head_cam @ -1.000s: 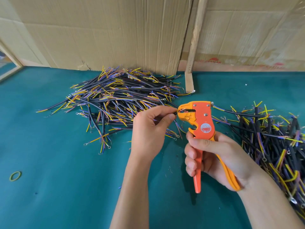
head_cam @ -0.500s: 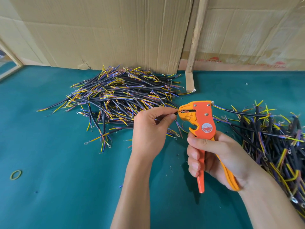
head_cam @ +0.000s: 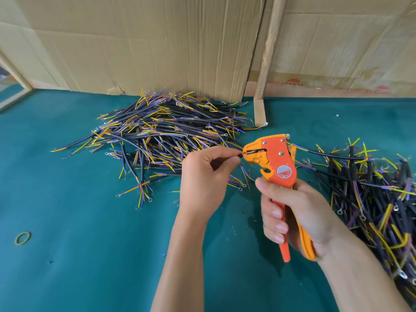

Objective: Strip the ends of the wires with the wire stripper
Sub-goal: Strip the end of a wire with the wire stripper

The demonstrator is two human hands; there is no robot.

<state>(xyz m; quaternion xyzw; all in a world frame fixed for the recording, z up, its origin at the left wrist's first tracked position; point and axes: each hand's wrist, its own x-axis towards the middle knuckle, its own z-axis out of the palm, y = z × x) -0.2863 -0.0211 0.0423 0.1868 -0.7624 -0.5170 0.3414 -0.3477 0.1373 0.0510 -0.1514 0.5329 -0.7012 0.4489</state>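
My right hand [head_cam: 292,212] grips the handles of an orange wire stripper [head_cam: 275,163], held upright with its jaws pointing left. My left hand [head_cam: 207,176] pinches a short black wire [head_cam: 240,155] between thumb and forefinger, right at the jaws. The wire's bare copper strands lie inside the stripper's jaw [head_cam: 253,151]. Most of the wire is hidden in my left hand.
A large pile of black cables with yellow, blue and brown ends [head_cam: 162,134] lies behind my left hand. Another pile [head_cam: 378,199] fills the right side. Green table mat [head_cam: 90,255], a yellow rubber band [head_cam: 22,238], cardboard walls [head_cam: 157,41] and a wooden slat [head_cam: 265,64] behind.
The stripper's handles have squeezed closer together and the jaws have worked on the wire end; bare copper now shows in the jaw. Both hands stay almost in place.
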